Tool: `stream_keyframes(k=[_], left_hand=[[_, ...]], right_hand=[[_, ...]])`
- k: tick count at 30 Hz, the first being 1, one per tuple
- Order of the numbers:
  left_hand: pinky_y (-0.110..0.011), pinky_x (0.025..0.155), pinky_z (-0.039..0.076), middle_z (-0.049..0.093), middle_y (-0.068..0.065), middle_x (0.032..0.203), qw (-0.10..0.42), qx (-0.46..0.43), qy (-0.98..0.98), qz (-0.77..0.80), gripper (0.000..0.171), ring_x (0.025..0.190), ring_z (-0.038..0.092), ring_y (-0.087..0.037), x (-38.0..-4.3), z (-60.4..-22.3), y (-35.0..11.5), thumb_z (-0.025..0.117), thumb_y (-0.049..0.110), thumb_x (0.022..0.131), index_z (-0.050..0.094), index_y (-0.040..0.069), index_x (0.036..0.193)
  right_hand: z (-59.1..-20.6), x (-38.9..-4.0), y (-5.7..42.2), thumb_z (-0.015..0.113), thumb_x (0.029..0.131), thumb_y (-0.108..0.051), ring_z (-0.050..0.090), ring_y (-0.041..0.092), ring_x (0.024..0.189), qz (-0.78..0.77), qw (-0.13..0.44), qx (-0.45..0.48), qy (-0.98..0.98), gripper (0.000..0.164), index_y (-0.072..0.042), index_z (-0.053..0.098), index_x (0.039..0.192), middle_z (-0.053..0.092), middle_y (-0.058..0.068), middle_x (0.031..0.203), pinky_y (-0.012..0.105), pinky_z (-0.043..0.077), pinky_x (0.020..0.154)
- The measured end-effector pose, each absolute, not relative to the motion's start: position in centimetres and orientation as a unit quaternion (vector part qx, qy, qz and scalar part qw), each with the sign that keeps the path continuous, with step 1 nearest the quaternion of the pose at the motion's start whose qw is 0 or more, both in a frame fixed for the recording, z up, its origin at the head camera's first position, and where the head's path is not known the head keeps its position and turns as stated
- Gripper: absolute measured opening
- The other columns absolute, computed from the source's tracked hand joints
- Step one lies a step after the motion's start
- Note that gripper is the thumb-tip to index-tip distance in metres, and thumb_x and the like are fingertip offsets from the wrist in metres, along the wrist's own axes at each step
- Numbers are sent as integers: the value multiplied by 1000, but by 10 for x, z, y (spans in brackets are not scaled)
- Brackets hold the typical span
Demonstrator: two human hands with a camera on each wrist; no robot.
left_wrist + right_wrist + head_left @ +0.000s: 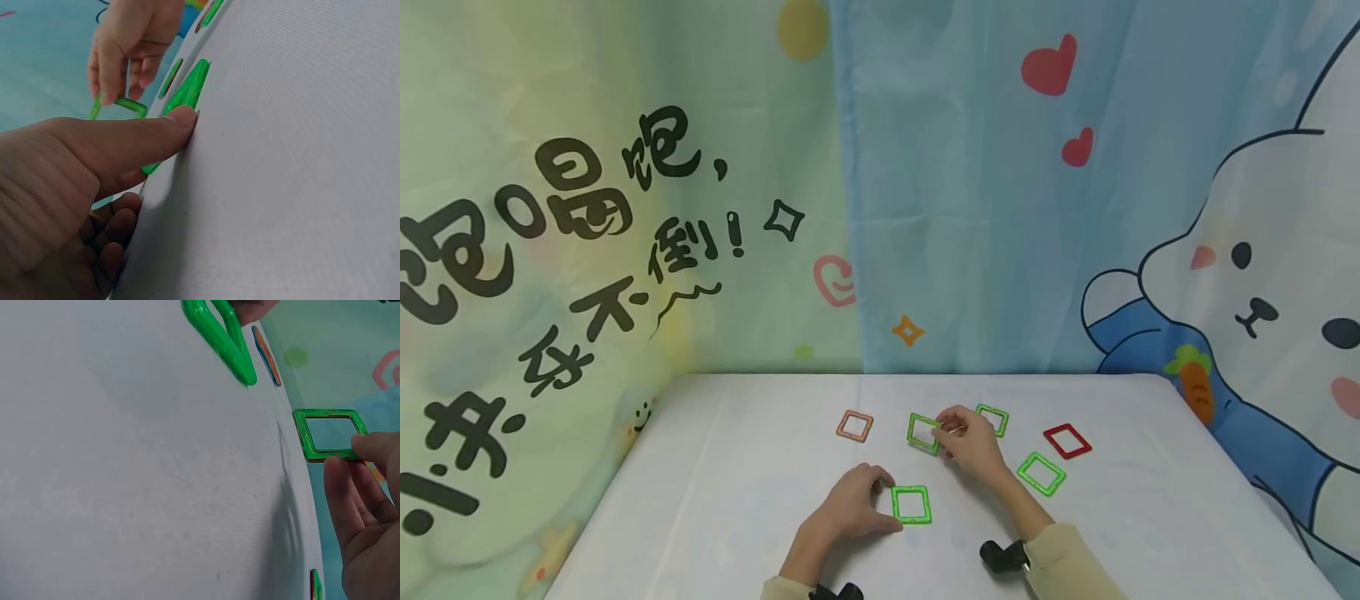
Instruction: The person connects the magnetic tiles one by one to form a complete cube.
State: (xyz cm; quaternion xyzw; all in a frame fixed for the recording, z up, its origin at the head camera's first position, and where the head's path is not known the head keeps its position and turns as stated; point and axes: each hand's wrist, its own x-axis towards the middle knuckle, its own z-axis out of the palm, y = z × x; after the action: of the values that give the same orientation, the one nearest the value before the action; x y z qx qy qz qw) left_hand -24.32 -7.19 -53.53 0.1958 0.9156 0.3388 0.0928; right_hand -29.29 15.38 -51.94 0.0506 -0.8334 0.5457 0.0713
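Observation:
In the head view my left hand (859, 500) is at the near middle of the table, holding a green square frame (929, 505) between thumb and forefinger at its left corners. That frame lies on the white cloth. Farther back, my right hand (972, 443) pinches a second green square frame (911, 428) by its right side. The right wrist view shows this frame (306, 434) raised off the table, thumb on one face and fingers on the other. The left wrist view shows my left thumb (144, 137) against the edge of its green frame (194, 84).
An orange square frame (842, 425) lies at the back left. A green frame (1004, 423) sits behind my right hand. Another green frame (1052, 485) and a red frame (1080, 451) lie to the right. A printed curtain (955, 250) hangs behind the white table (700, 500).

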Motion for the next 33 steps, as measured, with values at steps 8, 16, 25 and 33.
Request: stream_keyframes(k=[8, 16, 25, 33], left_hand=[[-28, 73, 42, 50, 8, 88, 91, 198, 915, 338, 53, 78, 46, -9, -244, -535, -75, 90, 32, 66, 65, 13, 110], [-29, 73, 41, 49, 8, 87, 88, 200, 915, 338, 53, 79, 45, -10, -246, -536, -75, 89, 33, 67, 65, 13, 110], [-28, 72, 41, 50, 8, 86, 85, 202, 917, 334, 53, 77, 45, -9, -241, -539, -73, 88, 34, 67, 66, 13, 109], [-28, 70, 40, 49, 8, 84, 64, 202, 920, 330, 54, 75, 44, -9, -236, -537, -69, 89, 34, 66, 67, 12, 110]], right_hand=[[-509, -275, 151, 73, 85, -4, 62, 22, 66, 543, 62, 86, -833, 12, -5, 66, 94, 64, 4, 80, 32, 52, 55], [-504, -260, 152, 74, 85, -4, 62, 27, 67, 541, 53, 143, -827, 10, -8, 67, 92, 65, 3, 80, 31, 52, 54], [-509, -248, 152, 73, 85, -5, 62, 17, 66, 525, 43, 179, -831, 9, -9, 68, 91, 66, 0, 79, 31, 53, 54], [-508, -240, 153, 74, 84, -2, 62, 13, 65, 523, 46, 174, -833, 10, -8, 68, 89, 68, 1, 80, 29, 52, 54]])
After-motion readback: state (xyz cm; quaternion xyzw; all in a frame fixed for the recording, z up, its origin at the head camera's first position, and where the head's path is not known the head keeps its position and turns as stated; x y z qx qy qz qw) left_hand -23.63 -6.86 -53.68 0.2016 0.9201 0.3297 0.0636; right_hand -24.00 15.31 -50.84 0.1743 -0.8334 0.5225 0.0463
